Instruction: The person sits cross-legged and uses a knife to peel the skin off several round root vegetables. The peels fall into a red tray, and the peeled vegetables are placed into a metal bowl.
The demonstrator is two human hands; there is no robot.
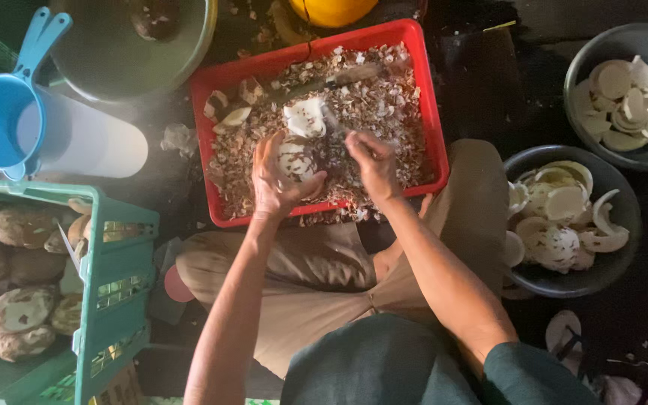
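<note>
a: left hand (279,176)?
b: fingers curled tight around a partly peeled coconut piece (298,157), held over the red tray (433,127) of brown shavings.
a: right hand (373,165)?
b: closed on a peeling tool (337,139), blade hard to make out, touching the piece.

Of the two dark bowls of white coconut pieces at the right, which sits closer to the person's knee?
The lower bowl, beside the knee; the other bowl sits farther up, at the frame's edge.
</note>
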